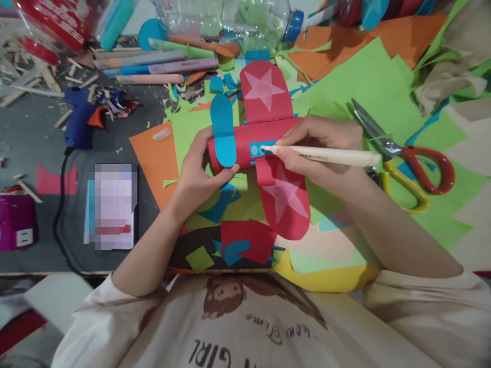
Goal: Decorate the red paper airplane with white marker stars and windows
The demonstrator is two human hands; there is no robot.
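Note:
A red paper airplane [243,134] lies on its side across green paper, with a tube body, two rounded wings bearing pale stars and a blue propeller [223,130] at its left end. My left hand [198,166] grips the tube near that end, thumb below and fingers behind, partly hidden. In my right hand [322,140] is a white paint marker [332,155], pinched between thumb and fingers. Its tip touches a blue paper strip [255,150] on the body, where pale round dots show. The right hand covers the tube's right end.
Red-and-yellow-handled scissors [399,151] lie right of my right hand. Several markers [153,66], a plastic bottle [226,18] and paper scraps fill the back. A blue glue gun [79,117] with a black cord and a phone [115,204] lie at left.

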